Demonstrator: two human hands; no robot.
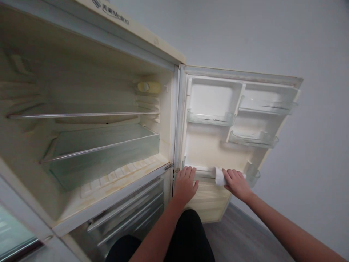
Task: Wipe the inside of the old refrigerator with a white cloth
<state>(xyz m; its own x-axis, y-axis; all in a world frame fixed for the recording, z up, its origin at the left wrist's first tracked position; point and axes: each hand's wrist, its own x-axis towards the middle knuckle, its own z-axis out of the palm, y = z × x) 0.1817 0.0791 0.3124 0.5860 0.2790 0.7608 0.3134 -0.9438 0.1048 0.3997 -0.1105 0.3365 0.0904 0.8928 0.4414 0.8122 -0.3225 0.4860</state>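
The refrigerator door (209, 151) stands swung open to the right, its white inner side facing me. My right hand (237, 183) grips a white cloth (219, 176) against the lower rail of this door. Near the hinge side, my left hand (185, 185) rests on the same lower part, fingers laid over it and thumb apart, with nothing held. Clear door bins (211, 118) sit above both hands, and another clear bin (253, 175) is just right of the cloth.
The refrigerator compartment (166, 138) at left has glass shelves (81, 115), a clear drawer (109, 156) and brownish stains on its floor. Below, the lower compartment's drawers (131, 211) show, with its door (214, 200) also open. A wall (321, 145) borders the right.
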